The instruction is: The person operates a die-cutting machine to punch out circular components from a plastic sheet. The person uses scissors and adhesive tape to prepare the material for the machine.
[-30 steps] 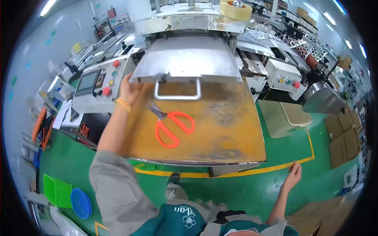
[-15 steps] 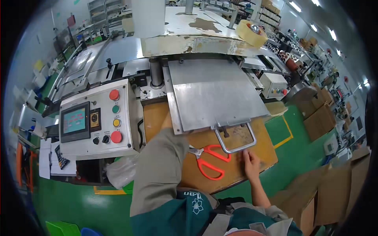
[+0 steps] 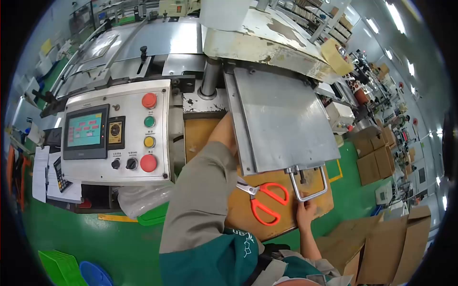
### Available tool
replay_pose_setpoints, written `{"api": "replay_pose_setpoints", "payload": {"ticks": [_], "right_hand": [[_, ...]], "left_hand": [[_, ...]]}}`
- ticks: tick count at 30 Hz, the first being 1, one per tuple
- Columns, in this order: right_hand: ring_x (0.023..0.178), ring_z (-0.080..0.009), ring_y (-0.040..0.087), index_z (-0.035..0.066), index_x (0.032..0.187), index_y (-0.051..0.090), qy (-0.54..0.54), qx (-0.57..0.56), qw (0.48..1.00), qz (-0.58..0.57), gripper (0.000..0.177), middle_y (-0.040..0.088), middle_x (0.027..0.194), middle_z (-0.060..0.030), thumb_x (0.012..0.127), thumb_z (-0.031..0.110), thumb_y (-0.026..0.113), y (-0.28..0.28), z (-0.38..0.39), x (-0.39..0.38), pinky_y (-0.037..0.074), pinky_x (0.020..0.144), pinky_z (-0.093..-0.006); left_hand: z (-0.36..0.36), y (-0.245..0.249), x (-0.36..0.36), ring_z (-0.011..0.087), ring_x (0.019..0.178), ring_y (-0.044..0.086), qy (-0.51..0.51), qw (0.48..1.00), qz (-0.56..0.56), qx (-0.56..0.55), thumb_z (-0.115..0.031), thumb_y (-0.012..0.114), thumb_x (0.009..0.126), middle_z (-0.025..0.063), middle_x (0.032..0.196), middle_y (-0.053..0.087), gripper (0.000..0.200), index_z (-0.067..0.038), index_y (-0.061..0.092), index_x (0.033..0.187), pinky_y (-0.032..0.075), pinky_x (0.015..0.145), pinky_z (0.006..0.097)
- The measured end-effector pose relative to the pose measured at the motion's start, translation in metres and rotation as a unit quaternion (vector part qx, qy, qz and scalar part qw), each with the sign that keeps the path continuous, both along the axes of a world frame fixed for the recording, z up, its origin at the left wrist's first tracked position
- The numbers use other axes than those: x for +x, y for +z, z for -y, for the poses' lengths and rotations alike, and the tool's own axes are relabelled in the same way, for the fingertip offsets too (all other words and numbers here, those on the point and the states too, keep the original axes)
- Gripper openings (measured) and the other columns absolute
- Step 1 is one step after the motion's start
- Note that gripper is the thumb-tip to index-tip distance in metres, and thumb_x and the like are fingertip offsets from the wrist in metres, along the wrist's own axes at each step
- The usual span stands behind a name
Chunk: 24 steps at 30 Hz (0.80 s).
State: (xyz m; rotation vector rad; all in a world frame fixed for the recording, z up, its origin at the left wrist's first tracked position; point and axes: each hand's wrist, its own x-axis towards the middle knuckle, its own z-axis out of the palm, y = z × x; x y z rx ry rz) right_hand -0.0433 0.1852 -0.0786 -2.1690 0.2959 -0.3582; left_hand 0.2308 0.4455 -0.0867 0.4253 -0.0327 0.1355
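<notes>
A flat metal plate with a metal handle at its front edge juts out from under the press head. My left forearm reaches under the plate's left side, and the hand itself is hidden beneath it. My right hand is at the front of the wooden table, just below the handle, with its fingers bent together; what they hold, if anything, is too small to tell. Red-handled scissors lie on the wood between my two arms.
At the left stands a control box with a screen and several buttons. A plastic bag hangs below it. Cardboard boxes stand at the lower right. A green basket is at the lower left. A tape roll rests on the press.
The camera view has shifted and turned, so the press and plate appear farther right. My left forearm still reaches under the plate, and my right hand remains near the handle.
</notes>
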Motion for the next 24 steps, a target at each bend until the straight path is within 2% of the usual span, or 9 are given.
{"api": "replay_pose_setpoints", "payload": {"ticks": [3,9,10,11,13,14,17,18,24], "right_hand": [[0.060,-0.0069,0.048,-0.004,0.089,0.063,-0.012,0.020,1.000,0.015,0.025,0.056,0.066,-0.0015,0.090,0.020,0.056,-0.009,-0.001,-0.002,0.039,0.053,-0.0236],[0.065,-0.0135,0.058,0.002,0.093,0.066,-0.012,-0.083,0.996,-0.008,0.019,0.064,0.074,-0.0105,0.080,0.013,0.058,0.007,-0.007,0.000,0.045,0.061,-0.0289],[0.061,-0.0160,0.057,0.003,0.093,0.066,-0.014,-0.072,0.997,-0.031,0.019,0.063,0.071,-0.0111,0.080,0.015,0.058,0.018,-0.012,-0.001,0.045,0.059,-0.0290],[0.056,-0.0172,0.055,0.003,0.092,0.066,-0.012,-0.065,0.997,0.032,0.018,0.059,0.064,-0.0113,0.080,0.015,0.057,0.003,-0.007,0.002,0.044,0.055,-0.0303],[0.053,-0.0167,0.054,0.002,0.089,0.065,-0.012,-0.073,0.997,-0.014,0.017,0.057,0.061,-0.0121,0.080,0.015,0.057,0.014,-0.009,0.001,0.042,0.053,-0.0314],[0.052,-0.0166,0.053,0.002,0.084,0.064,-0.004,-0.095,0.995,0.029,0.015,0.056,0.061,-0.0124,0.081,0.016,0.058,0.005,-0.004,0.002,0.041,0.050,-0.0316],[0.051,-0.0178,0.053,0.001,0.079,0.062,0.000,-0.091,0.994,0.062,0.016,0.056,0.060,-0.0120,0.081,0.017,0.060,0.008,-0.005,0.003,0.040,0.048,-0.0311],[0.050,-0.0195,0.052,0.001,0.077,0.061,-0.002,-0.059,0.998,0.032,0.018,0.056,0.061,-0.0124,0.081,0.017,0.061,0.017,-0.008,0.001,0.040,0.048,-0.0310],[0.053,-0.0202,0.056,0.003,0.079,0.063,0.009,-0.054,0.997,0.056,0.017,0.058,0.063,-0.0100,0.081,0.020,0.061,0.013,-0.003,0.001,0.043,0.050,-0.0310]], "left_hand": [[-0.001,-0.002,0.006,0.0254,0.101,0.057,-0.003,1.000,-0.002,-0.001,-0.022,0.046,0.090,0.0101,0.112,0.059,0.033,-0.003,0.053,0.115,0.047,0.085,0.0344],[-0.007,0.004,0.021,0.0255,0.101,0.057,-0.041,0.999,0.000,0.024,-0.020,0.047,0.089,0.0105,0.112,0.059,0.032,-0.003,0.054,0.114,0.047,0.085,0.0346],[-0.008,0.005,0.022,0.0255,0.101,0.057,-0.048,0.998,-0.001,0.027,-0.020,0.047,0.089,0.0106,0.112,0.059,0.031,-0.003,0.054,0.114,0.047,0.085,0.0347],[-0.010,0.005,0.021,0.0255,0.101,0.057,-0.052,0.998,-0.001,0.033,-0.020,0.047,0.089,0.0106,0.112,0.059,0.031,-0.003,0.054,0.114,0.047,0.085,0.0347],[-0.016,0.005,0.019,0.0256,0.101,0.057,-0.062,0.997,0.002,0.040,-0.019,0.048,0.089,0.0108,0.113,0.059,0.031,-0.003,0.054,0.114,0.047,0.085,0.0348],[-0.018,0.004,0.013,0.0256,0.101,0.057,-0.066,0.997,-0.002,0.045,-0.019,0.048,0.089,0.0109,0.113,0.059,0.031,-0.003,0.054,0.114,0.047,0.085,0.0349],[-0.025,0.003,-0.001,0.0256,0.101,0.057,-0.077,0.996,-0.013,0.053,-0.018,0.048,0.088,0.0111,0.113,0.059,0.030,-0.003,0.054,0.113,0.047,0.085,0.0350],[-0.029,0.002,-0.006,0.0257,0.101,0.057,-0.081,0.995,-0.016,0.055,-0.018,0.049,0.088,0.0111,0.113,0.059,0.030,-0.003,0.054,0.113,0.047,0.085,0.0350],[-0.052,0.001,-0.040,0.0258,0.102,0.057,-0.089,0.992,-0.026,0.084,-0.016,0.050,0.087,0.0115,0.113,0.059,0.029,-0.003,0.055,0.112,0.047,0.084,0.0353]]}}
